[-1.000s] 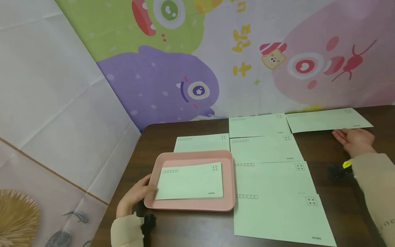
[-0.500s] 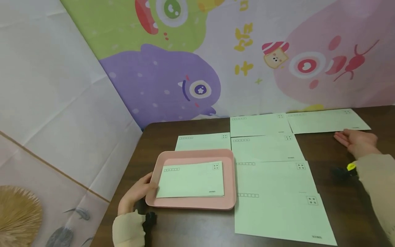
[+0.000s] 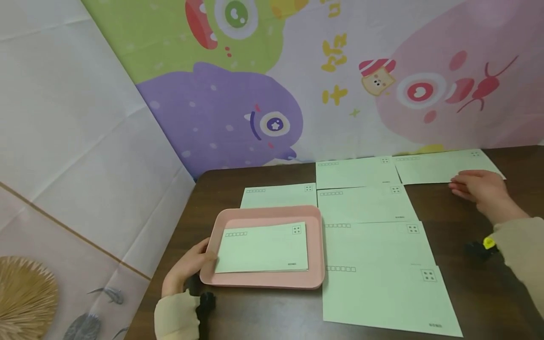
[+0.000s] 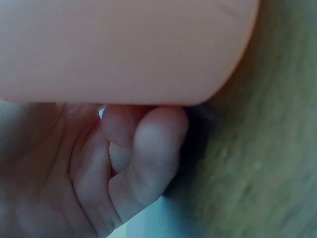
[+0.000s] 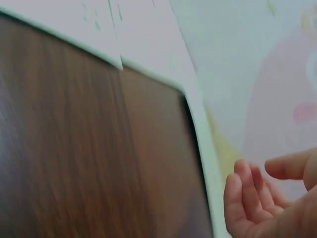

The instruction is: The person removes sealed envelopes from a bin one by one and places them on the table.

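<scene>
Pink tray (image 3: 315,250) clamped in my left grip (image 3: 188,265); my right grip (image 3: 484,191), thumb and fingers apart, beside the far-right envelope (image 3: 437,168).

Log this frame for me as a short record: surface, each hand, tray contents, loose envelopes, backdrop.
Surface: dark wooden table
Left hand: grips the left side of the pink tray
Right hand: at the near edge of the far-right envelope, thumb apart from fingers; contact unclear
Tray contents: pale green envelope, printed side up; number stacked unclear
Loose envelopes: six visible, one partly hidden by the pink tray
Backdrop: cartoon-printed cloth
</scene>
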`<move>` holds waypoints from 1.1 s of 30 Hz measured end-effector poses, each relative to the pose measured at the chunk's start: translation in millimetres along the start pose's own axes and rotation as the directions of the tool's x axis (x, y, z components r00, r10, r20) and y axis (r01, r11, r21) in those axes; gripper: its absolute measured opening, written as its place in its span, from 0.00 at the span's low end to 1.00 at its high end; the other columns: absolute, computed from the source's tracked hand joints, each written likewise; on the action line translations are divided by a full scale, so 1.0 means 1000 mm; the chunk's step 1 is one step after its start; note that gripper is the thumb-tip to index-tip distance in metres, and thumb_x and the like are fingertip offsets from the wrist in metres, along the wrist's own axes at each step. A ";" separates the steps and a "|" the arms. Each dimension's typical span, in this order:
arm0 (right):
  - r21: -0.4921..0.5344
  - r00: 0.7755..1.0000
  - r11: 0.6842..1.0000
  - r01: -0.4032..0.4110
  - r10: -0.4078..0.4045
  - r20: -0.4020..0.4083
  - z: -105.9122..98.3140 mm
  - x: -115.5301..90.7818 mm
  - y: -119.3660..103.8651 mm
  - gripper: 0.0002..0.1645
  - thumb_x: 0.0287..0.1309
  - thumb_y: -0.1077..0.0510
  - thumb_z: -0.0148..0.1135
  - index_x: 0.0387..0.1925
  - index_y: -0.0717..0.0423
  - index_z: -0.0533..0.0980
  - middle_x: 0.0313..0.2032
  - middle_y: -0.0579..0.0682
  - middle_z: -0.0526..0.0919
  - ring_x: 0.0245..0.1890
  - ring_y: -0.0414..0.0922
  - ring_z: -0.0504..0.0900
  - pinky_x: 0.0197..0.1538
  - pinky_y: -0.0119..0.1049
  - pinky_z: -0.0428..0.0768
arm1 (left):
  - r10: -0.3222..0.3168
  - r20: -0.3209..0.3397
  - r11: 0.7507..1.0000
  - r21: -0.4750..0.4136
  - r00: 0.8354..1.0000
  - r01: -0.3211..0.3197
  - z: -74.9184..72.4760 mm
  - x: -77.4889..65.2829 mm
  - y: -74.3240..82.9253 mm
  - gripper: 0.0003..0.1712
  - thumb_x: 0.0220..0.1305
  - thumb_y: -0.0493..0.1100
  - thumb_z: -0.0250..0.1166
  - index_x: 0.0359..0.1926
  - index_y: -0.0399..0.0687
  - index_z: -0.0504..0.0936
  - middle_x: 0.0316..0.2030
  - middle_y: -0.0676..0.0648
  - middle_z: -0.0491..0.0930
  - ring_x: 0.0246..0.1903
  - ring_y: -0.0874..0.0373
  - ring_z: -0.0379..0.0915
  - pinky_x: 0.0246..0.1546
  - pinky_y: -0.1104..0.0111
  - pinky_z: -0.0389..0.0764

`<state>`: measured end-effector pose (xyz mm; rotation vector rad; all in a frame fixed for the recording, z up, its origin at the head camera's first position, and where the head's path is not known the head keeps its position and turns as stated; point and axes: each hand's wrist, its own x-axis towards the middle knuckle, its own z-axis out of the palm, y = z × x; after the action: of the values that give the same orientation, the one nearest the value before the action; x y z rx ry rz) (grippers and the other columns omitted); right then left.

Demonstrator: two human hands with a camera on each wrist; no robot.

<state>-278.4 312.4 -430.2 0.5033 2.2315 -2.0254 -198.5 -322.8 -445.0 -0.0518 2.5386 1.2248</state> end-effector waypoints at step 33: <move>-0.651 0.824 0.513 0.559 -0.436 0.363 0.182 -0.108 -0.016 0.06 0.56 0.58 0.55 0.34 0.55 0.76 0.29 0.47 0.81 0.24 0.39 0.74 0.27 0.34 0.71 | 0.022 -0.002 0.999 0.032 1.000 -0.022 0.001 0.000 0.000 0.29 0.57 0.37 0.50 0.61 0.32 0.62 0.54 0.33 0.69 0.51 0.45 0.66 0.55 0.49 0.64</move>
<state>-210.2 112.7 -406.4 -0.4322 3.0184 -0.9809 -198.4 -321.8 -446.0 -0.0175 2.5664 1.1930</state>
